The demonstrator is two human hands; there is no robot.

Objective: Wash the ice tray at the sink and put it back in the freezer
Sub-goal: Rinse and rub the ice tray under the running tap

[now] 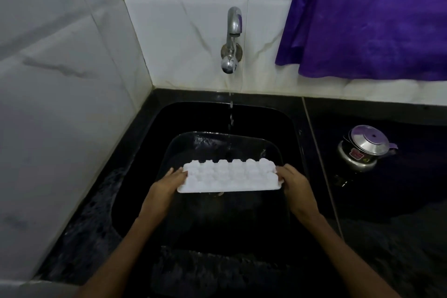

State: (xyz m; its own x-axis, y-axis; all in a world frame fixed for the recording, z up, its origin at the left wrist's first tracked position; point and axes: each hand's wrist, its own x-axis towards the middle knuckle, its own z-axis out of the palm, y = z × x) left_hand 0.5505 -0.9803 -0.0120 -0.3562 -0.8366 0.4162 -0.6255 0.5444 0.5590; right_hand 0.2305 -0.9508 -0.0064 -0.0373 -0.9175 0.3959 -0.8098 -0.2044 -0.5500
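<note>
A black stone counter (pixel 387 237) was set into a corner of white marbled wall tiles (pixel 183 31), with a black sink (pixel 150 143) sunk into it. Nearest, two bare forearms were reached in over the near rim. And there it was: the white ice tray (pixel 228 176) was held level over the middle of the basin, underside up, its bumpy cell bottoms shown to the camera. Its left end was gripped by the left hand (pixel 167 186), fingers curled under the edge; its right end was clasped by the right hand (pixel 296 185) in the same way. Just beyond the tray, a thin stream of water (pixel 231 113) was seen falling past its far edge. On the counter to the right, a small steel pot with a lid (pixel 365 147) was stood. Farther back, a chrome tap (pixel 232 41) was fixed to the wall, and a purple cloth (pixel 367 17) was hung at far right.
</note>
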